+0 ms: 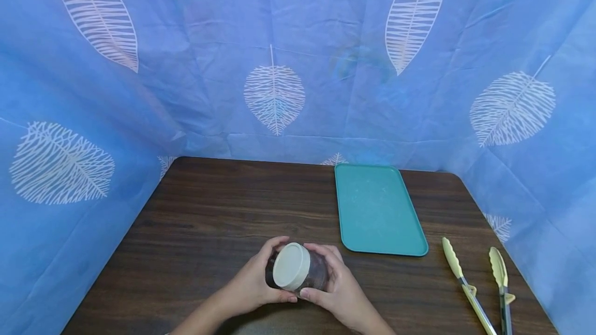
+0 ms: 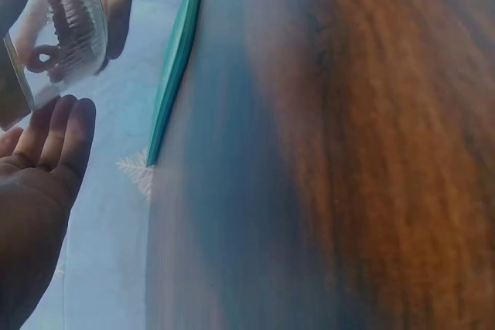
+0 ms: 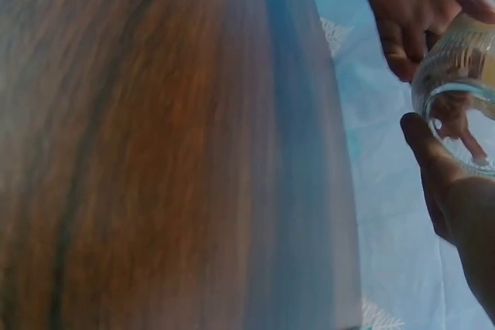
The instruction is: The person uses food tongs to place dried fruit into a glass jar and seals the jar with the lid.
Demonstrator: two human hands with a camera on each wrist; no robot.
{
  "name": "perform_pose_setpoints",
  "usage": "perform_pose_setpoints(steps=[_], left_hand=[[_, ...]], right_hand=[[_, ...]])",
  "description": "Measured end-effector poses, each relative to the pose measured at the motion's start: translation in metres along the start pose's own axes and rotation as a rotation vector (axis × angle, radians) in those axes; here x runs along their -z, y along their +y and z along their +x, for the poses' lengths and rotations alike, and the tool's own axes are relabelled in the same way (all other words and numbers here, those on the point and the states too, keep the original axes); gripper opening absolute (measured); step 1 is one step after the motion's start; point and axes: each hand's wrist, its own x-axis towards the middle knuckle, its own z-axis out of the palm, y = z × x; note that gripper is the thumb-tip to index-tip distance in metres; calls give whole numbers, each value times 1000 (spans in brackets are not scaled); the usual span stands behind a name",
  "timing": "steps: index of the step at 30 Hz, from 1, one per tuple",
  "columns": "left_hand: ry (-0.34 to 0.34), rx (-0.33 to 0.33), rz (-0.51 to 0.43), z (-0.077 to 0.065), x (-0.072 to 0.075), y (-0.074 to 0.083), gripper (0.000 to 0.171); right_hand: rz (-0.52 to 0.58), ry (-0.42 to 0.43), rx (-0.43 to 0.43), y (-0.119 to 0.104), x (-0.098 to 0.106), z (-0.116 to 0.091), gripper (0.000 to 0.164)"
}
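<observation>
A clear ribbed glass jar [image 1: 318, 272] with a whitish lid [image 1: 291, 266] is held between both hands over the near part of the table. It leans so that the lid faces up and to the left. My left hand [image 1: 249, 284] grips the lid end, thumb in front and fingers behind. Around the glass end, my right hand [image 1: 339, 286] holds with its thumb at the front. Through the glass in the left wrist view shows a small dark ring-shaped thing [image 2: 42, 58]. Both wrist views show the jar [image 3: 456, 67] raised off the tabletop.
A teal tray [image 1: 379, 211] lies on the dark wooden table [image 1: 223, 206] at the back right. Tongs [image 1: 472, 293] with pale yellow tips lie spread at the right edge. Blue cloth [image 1: 209, 92] with white leaf prints hangs behind and at the sides.
</observation>
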Motion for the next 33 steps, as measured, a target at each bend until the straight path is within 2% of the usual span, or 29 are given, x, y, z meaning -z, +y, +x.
perform_pose_setpoints(steps=[5, 8, 15, 19, 26, 33], left_hand=[[15, 19, -19, 6, -1, 0, 106], [26, 32, -39, 9, 0, -1, 103], [35, 58, -60, 17, 2, -1, 103], [41, 59, -11, 22, 1, -2, 103], [83, 114, 129, 32, -5, -6, 92], [71, 136, 116, 36, -13, -16, 88]], right_hand=[[52, -33, 8, 8, 6, 2, 77], [21, -33, -11, 9, 9, 3, 79], [-323, 83, -102, 5, 15, 5, 81], [-447, 118, -126, 5, 17, 8, 85], [-445, 106, -113, 11, 24, 18, 83], [-463, 75, -135, 22, 23, 24, 80]])
